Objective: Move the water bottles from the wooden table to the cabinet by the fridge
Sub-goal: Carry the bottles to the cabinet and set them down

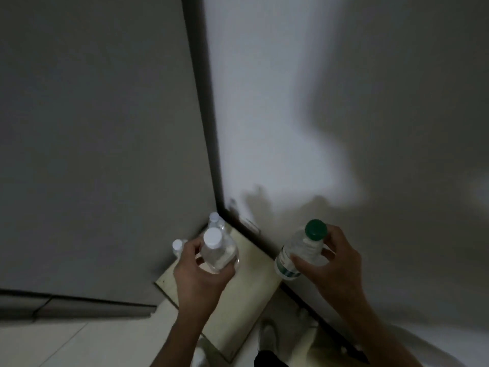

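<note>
water bottles: four show, all in the lower middle of the frame; two are in the hands, two stand on the cabinet top.
left hand (198, 271): fingers wrapped around a clear bottle with a white cap (218, 250), held upright just above the cabinet top, left of centre.
right hand (333, 263): clenched on a bottle with a green cap (299, 250), tilted so the cap leans toward the upper right; it carries a pale label with a green band near its base.
standing bottles: one white-capped bottle (215, 219) in the far corner where the grey panel meets the wall; another (177, 246) just left of the left hand, partly hidden by it.
cabinet top (254, 268): pale cream surface, narrow, running from lower centre up to the corner.
grey panel (100, 144): large flat face filling the left half of the frame, likely the fridge side.
wall (277, 115): white, right half, with hand shadows on it.
sharpness: blurred and dim throughout.
</note>
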Demonstrator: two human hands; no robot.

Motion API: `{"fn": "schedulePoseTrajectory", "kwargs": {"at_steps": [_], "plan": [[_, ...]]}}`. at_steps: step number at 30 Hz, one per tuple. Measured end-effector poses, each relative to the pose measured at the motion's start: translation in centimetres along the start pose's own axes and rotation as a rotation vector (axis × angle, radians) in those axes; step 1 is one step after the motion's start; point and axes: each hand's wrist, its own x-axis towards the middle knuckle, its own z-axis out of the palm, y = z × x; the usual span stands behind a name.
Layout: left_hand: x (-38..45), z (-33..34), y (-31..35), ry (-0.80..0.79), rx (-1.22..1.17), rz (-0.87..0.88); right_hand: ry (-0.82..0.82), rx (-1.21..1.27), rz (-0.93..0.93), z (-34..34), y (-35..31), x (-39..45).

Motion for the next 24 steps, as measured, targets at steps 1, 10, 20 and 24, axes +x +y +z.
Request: {"fn": "schedulePoseTrajectory", "kwargs": {"at_steps": [1, 10, 20, 24], "plan": [[-0.2, 0.3, -0.4, 0.015, -0.002, -0.016, -0.024, 0.005, -0.007, 0.3, 0.5, 0.6], [-1.2, -0.7, -3.8, 0.061, 0.044, -0.142, -0.203, 0.045, 0.007, 4.3, 2.7, 2.0], [-0.8, -0.2, -9.0, -0.006, 0.107, -0.160, -0.294, 0.056, -0.015, 8.5, 5.4, 2.5], [-0.8, 1.2, -11.8, -0.011, 0.150, -0.168, -0.312, 0.052, -0.013, 10.0, 7.9, 2.8]]}}
